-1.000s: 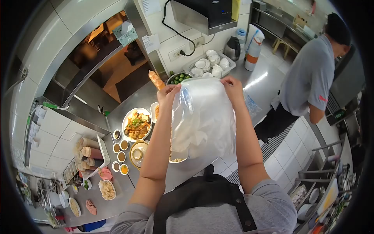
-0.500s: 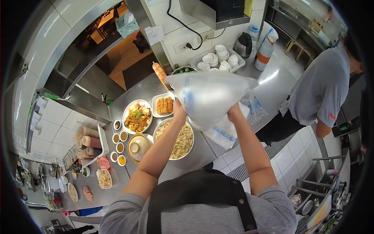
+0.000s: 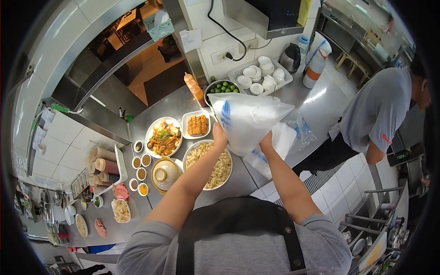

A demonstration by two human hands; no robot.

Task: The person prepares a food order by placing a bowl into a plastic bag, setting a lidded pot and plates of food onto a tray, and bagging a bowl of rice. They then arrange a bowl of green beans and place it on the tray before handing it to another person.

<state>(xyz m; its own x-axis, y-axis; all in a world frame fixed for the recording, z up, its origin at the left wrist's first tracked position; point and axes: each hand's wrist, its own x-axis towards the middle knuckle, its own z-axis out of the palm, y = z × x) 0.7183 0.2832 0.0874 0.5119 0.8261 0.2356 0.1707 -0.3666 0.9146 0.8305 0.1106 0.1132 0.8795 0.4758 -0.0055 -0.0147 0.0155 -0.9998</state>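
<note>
A translucent plastic bag [image 3: 252, 117] with blue print hangs spread between my hands above the steel counter. My left hand [image 3: 220, 136] is closed on its lower left side, fingers partly behind the plastic. At its lower right side, my right hand [image 3: 266, 141] grips the same bag. Beneath and right of the bag lies a stack of flat plastic bags [image 3: 277, 142]. A large bowl of fried rice [image 3: 211, 165] sits just below my left hand, and a white dish of sliced fried food [image 3: 197, 124] is to its upper left.
Left are a plate of stir-fried food [image 3: 163, 137], a lidded pot [image 3: 165, 175] and small sauce cups [image 3: 141, 173]. Behind stand a bowl of green limes [image 3: 223, 87], a sauce bottle [image 3: 195, 89], a basket of white dishes [image 3: 261, 75] and a spray bottle [image 3: 315, 68]. A co-worker [image 3: 380, 110] stands right.
The bag has narrowed from a wide, billowed shape to a more pointed one and sits slightly lower. My hands are closer together. The limes behind are now uncovered.
</note>
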